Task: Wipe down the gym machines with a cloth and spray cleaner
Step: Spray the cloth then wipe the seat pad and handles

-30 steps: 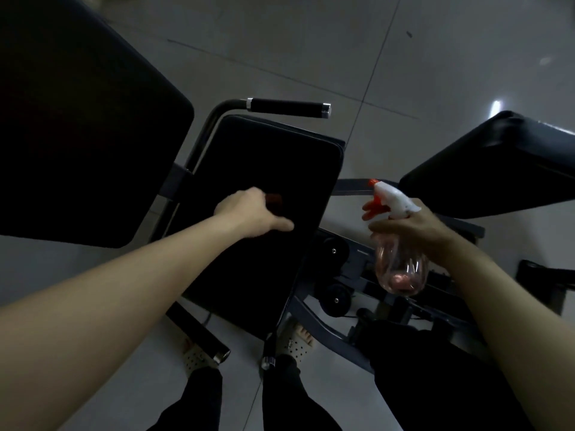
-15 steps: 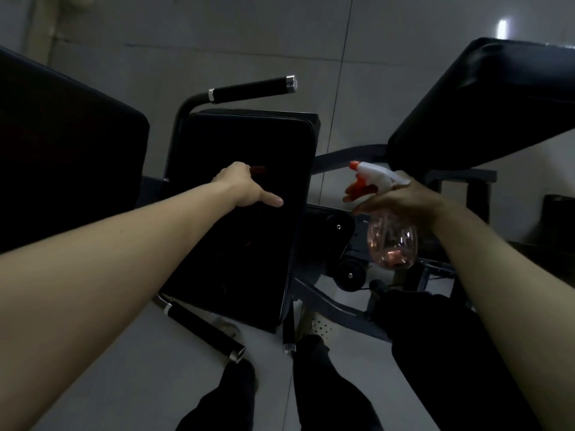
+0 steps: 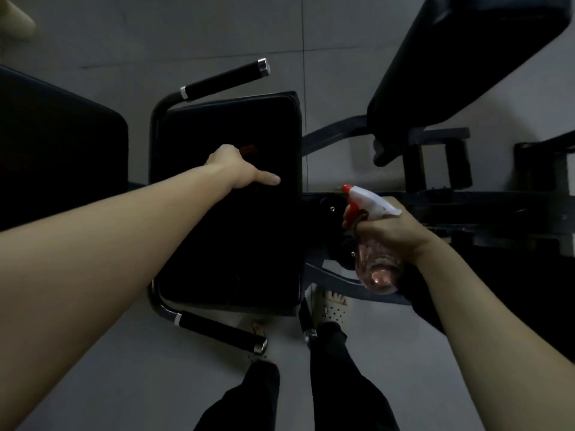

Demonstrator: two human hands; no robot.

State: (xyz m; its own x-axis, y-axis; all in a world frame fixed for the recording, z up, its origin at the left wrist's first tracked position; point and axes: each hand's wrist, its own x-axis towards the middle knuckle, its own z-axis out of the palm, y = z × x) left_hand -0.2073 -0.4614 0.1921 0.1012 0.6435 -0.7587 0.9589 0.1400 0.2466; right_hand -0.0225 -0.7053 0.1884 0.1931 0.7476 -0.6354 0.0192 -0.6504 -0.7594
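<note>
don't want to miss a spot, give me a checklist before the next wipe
1. ok: cloth under left hand, red corner shows.
2. ok: left hand on pad.
3. ok: right hand grips bottle.
4. ok: nozzle points left toward pad.
5. cannot tell: liquid left in bottle, too dim.
6. cannot tell: pad wet or dry.
</note>
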